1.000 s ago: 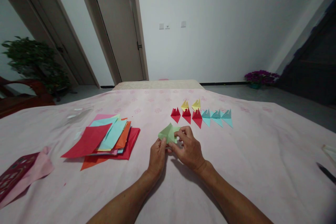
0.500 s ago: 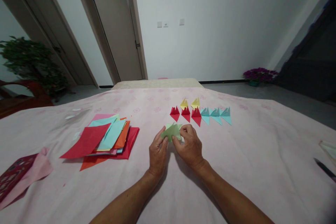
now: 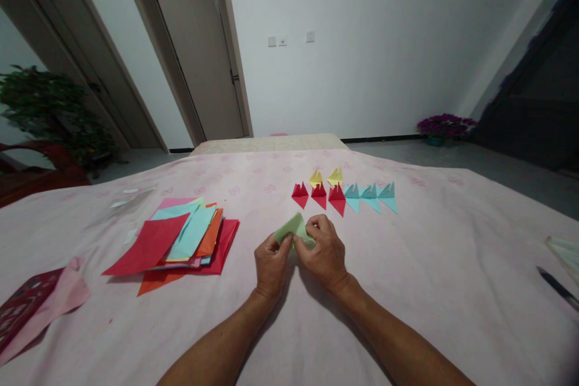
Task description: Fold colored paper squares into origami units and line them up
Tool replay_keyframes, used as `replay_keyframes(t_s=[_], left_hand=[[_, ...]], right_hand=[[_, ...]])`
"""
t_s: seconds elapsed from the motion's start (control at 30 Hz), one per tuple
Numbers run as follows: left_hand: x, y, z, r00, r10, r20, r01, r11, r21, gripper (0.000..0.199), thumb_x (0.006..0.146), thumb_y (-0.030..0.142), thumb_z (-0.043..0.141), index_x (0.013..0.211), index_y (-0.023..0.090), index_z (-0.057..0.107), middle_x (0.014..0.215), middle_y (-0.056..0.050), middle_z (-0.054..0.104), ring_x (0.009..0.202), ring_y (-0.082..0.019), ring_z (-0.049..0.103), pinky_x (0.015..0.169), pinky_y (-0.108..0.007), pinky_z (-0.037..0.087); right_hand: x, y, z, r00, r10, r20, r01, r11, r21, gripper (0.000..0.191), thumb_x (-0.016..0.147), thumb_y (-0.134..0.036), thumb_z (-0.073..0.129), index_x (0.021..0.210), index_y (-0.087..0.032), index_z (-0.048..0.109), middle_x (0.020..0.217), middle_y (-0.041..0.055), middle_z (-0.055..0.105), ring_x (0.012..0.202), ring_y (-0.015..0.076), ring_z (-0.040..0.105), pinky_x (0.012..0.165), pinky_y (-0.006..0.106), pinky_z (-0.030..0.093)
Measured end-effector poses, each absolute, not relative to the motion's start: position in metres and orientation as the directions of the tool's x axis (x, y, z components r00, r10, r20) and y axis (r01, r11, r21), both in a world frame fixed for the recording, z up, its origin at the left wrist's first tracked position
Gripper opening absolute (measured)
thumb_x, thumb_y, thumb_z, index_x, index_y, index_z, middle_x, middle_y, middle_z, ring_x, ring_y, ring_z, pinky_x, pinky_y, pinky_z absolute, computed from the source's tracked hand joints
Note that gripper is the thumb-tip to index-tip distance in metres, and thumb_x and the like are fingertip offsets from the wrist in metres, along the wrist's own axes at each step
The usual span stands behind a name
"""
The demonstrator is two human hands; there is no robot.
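A small folded sheet of light green paper (image 3: 294,228) is held between both hands, just above the pink tablecloth. My left hand (image 3: 272,262) pinches its left side, thumb near the lower middle. My right hand (image 3: 322,248) grips the right side, with the thumb close to the left thumb and the fingers curled. Beyond the hands stand folded paper birds: red ones (image 3: 319,195), yellow ones (image 3: 335,177) behind them, and light blue ones (image 3: 370,196) to the right.
A loose stack of coloured paper (image 3: 154,244) lies to the left. Further left is a dark red patterned item (image 3: 27,298) with pink paper. A black pen (image 3: 558,286) rests at the right edge. The tablecloth (image 3: 429,289) covers the table.
The green paper has shifted between my fingers; a pointed corner now stands up at its top. Both hands stay in nearly the same place.
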State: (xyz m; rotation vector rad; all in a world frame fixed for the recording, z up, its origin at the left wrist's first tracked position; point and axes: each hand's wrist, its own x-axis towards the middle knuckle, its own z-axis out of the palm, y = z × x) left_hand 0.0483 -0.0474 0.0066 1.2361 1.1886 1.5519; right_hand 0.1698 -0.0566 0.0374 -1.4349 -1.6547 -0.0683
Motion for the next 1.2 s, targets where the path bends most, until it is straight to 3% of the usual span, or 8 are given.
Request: replay_keyframes(t_s=[0.27, 0.5, 0.73, 0.87, 1.07, 1.2], left_hand=[[0.037, -0.031, 0.003, -0.25, 0.968, 0.025, -0.285, -0.098, 0.954, 0.036, 0.072, 0.045, 0.073, 0.083, 0.011, 0.07, 0.072, -0.001, 0.066, 0.061, -0.012, 0.053, 0.059, -0.023, 0.043], [0.034, -0.028, 0.001, -0.138, 0.989, 0.053, -0.192, -0.08, 0.978, 0.032, 0.072, 0.043, 0.074, 0.078, 0.012, 0.071, 0.065, 0.0, 0.063, 0.058, -0.011, 0.051, 0.056, -0.021, 0.04], [0.039, -0.034, 0.0, 0.082, 0.996, 0.038, -0.238, -0.017, 0.971, 0.037, 0.075, 0.049, 0.073, 0.075, 0.012, 0.071, 0.064, 0.0, 0.062, 0.056, -0.01, 0.049, 0.057, -0.021, 0.041], [0.04, -0.036, 0.0, 0.144, 0.989, 0.044, -0.261, -0.004, 0.965, 0.042, 0.079, 0.053, 0.069, 0.083, 0.011, 0.073, 0.067, -0.001, 0.063, 0.059, -0.01, 0.051, 0.058, -0.021, 0.041], [0.04, -0.042, 0.003, 0.254, 0.961, 0.107, -0.335, -0.016, 0.942, 0.05, 0.09, 0.056, 0.056, 0.104, 0.01, 0.071, 0.09, -0.01, 0.069, 0.075, -0.016, 0.059, 0.068, -0.026, 0.05], [0.042, -0.047, 0.009, 0.364, 0.926, 0.105, -0.351, 0.032, 0.936, 0.043, 0.084, 0.047, 0.068, 0.111, 0.014, 0.071, 0.103, -0.01, 0.07, 0.087, -0.02, 0.063, 0.075, -0.029, 0.053]], right_hand=[[0.182, -0.055, 0.036, -0.126, 0.711, 0.692, 0.784, 0.499, -0.369, 0.017, 0.072, -0.019, 0.077, 0.084, -0.023, 0.067, 0.09, 0.0022, 0.068, 0.092, 0.0236, 0.053, 0.081, 0.039, 0.037], [0.19, -0.052, 0.035, -0.209, 0.589, 0.78, 0.705, 0.644, -0.298, 0.003, 0.085, -0.022, 0.069, 0.084, -0.025, 0.07, 0.085, 0.0011, 0.068, 0.089, 0.021, 0.055, 0.086, 0.04, 0.035], [0.195, -0.05, 0.032, -0.185, 0.572, 0.799, 0.729, 0.625, -0.28, 0.002, 0.084, -0.025, 0.069, 0.084, -0.026, 0.071, 0.096, 0.0036, 0.065, 0.096, 0.0229, 0.054, 0.086, 0.04, 0.037], [0.196, -0.049, 0.031, -0.171, 0.594, 0.786, 0.74, 0.604, -0.296, 0.002, 0.084, -0.026, 0.07, 0.083, -0.026, 0.071, 0.098, 0.0035, 0.064, 0.097, 0.0231, 0.054, 0.087, 0.041, 0.037], [0.196, -0.047, 0.033, -0.132, 0.593, 0.794, 0.766, 0.569, -0.298, 0.003, 0.084, -0.025, 0.071, 0.081, -0.025, 0.071, 0.092, 0.0033, 0.064, 0.092, 0.0224, 0.053, 0.084, 0.04, 0.037], [0.197, -0.045, 0.033, -0.104, 0.594, 0.798, 0.777, 0.55, -0.308, 0.004, 0.084, -0.025, 0.072, 0.08, -0.025, 0.071, 0.088, 0.0029, 0.062, 0.089, 0.0217, 0.053, 0.083, 0.039, 0.037]])
